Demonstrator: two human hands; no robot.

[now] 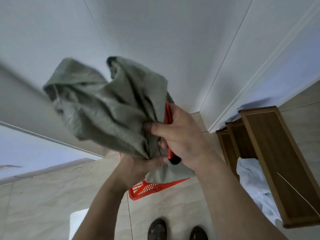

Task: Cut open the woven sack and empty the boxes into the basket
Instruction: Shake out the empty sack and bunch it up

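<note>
I see the woven sack (107,104), grey-green and limp, bunched up and crumpled in the air above the floor, its gathered end lowest. Below it the red slotted basket (147,189) sits on the tiles (only one corner shows; its contents are hidden).

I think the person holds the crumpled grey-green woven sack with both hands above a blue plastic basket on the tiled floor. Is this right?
Not quite: the head view shows the plastic basket is red, not blue. Both the left hand and right hand do grip the crumpled grey-green woven sack above it, over the tiled floor.
</note>
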